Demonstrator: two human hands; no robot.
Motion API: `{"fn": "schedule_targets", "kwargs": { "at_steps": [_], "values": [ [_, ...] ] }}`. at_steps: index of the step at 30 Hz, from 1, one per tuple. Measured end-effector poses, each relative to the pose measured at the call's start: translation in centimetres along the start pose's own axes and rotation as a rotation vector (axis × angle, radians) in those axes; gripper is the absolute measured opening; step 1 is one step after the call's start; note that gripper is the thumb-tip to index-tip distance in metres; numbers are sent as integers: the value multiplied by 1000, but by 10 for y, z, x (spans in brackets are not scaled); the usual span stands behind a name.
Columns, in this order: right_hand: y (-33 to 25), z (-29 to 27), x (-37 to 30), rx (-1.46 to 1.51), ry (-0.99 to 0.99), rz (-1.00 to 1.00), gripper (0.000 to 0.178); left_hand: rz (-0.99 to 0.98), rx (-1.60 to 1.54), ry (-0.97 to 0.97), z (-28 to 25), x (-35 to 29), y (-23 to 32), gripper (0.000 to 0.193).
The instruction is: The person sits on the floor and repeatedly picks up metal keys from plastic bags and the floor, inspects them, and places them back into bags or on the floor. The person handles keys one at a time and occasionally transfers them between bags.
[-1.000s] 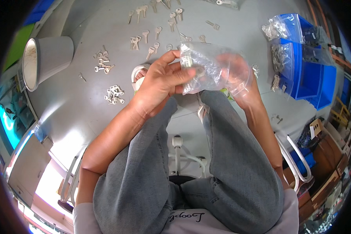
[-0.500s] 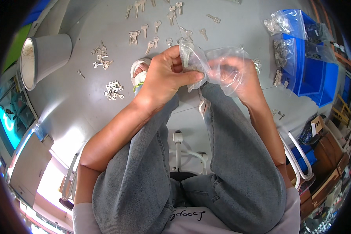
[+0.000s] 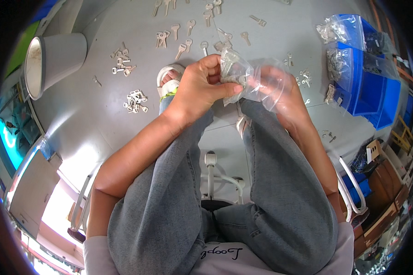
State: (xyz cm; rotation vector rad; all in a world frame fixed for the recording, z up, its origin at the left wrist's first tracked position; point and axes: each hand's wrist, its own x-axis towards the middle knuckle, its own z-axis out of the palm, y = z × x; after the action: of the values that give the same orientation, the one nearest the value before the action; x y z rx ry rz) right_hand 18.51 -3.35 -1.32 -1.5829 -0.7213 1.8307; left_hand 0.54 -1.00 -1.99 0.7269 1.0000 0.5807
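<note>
Between my hands is a clear plastic bag (image 3: 235, 68) with small metallic pieces, which look like keys, bunched in its left end. My left hand (image 3: 199, 89) grips that filled end, thumb on top and fingers curled around it. At the bag's loose end, my right hand (image 3: 283, 91) is bent with its fingers closed on the film; clear plastic lies over them, so the fingertips are partly obscured. Beyond my hands, several loose keys (image 3: 175, 31) lie spread on the grey floor (image 3: 137, 41).
A heap of keys (image 3: 135, 101) and another cluster (image 3: 122, 64) lie on the left, near a pale bin (image 3: 64, 59) on its side. Blue bins (image 3: 376, 94) with bagged keys (image 3: 337, 64) stand at right. My sandalled foot (image 3: 170, 80) is beside my left hand.
Both hands and the bag have shifted slightly right in the picture. The bag's loose film has changed shape around my right fingers; both hands stay on it.
</note>
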Motion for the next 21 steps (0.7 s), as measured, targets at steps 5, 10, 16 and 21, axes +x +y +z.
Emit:
{"fn": "schedule_targets", "kwargs": {
  "at_steps": [5, 10, 16, 21],
  "values": [
    [5, 1, 2, 36, -23, 26, 24, -18, -29, -43, -7, 1, -6, 30],
    [8, -3, 3, 34, -74, 27, 25, -38, 47, -29, -6, -1, -3, 26],
    [5, -5, 2, -184, -107, -88, 23, -28, 97, -34, -9, -1, -7, 24],
    [9, 0, 3, -409, -69, -344, 17, -120, 13, -58, -22, 2, -23, 30]
  ]
}}
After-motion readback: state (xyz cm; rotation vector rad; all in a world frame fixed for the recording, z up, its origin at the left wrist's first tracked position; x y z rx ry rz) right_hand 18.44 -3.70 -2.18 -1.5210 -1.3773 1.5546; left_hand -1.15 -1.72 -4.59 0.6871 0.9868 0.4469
